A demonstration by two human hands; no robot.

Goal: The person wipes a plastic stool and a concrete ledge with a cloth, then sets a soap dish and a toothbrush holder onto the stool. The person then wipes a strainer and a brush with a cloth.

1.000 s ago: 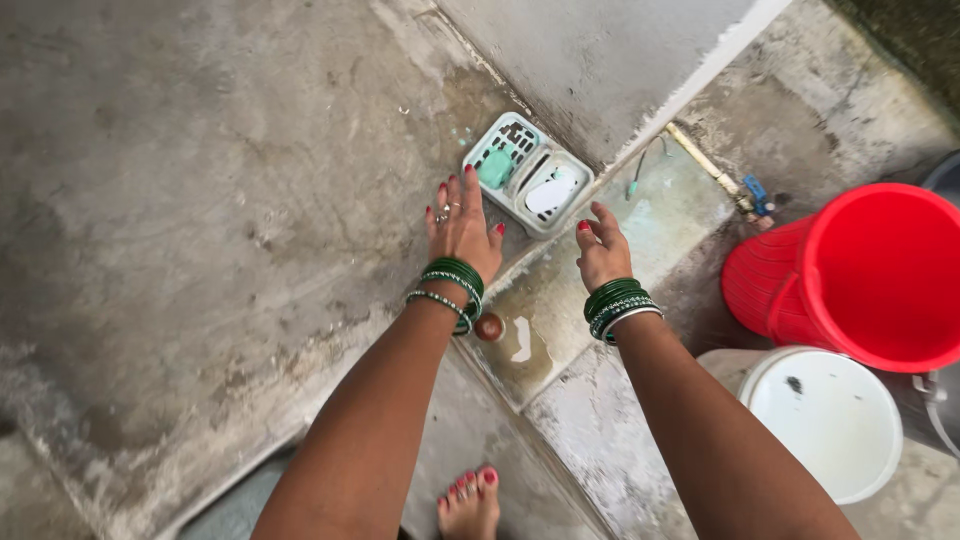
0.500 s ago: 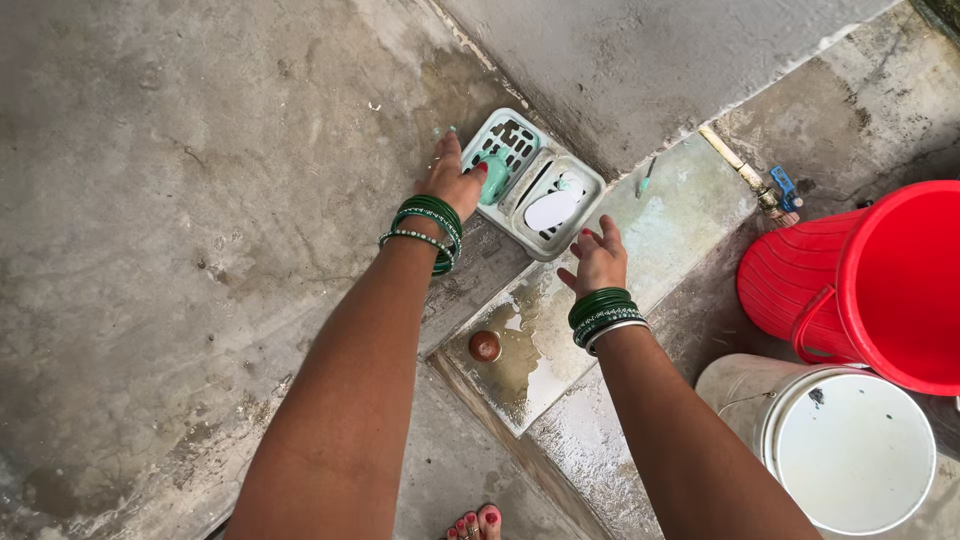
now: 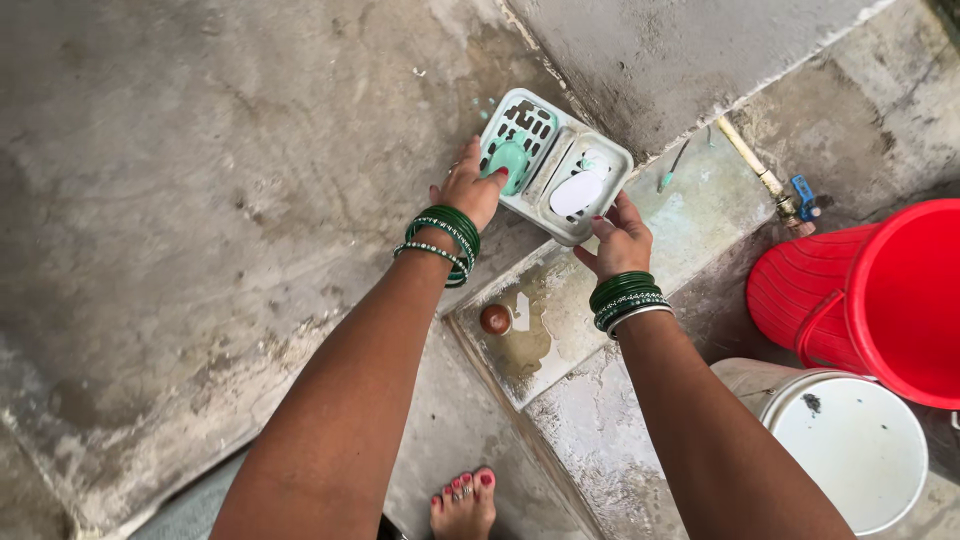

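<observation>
gripping a two-part soap tray (image 3: 556, 165) on the wet concrete ledge (image 3: 300, 180), both hands (image 3: 470, 190) (image 3: 620, 240) clasp its edges.

1 head-worn view, facing steeply down, near a wet concrete ledge (image 3: 560, 330), arms filling the foreground

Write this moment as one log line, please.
left hand: on green soap | right hand: touching soap dish edge | white soap: in right compartment
</observation>
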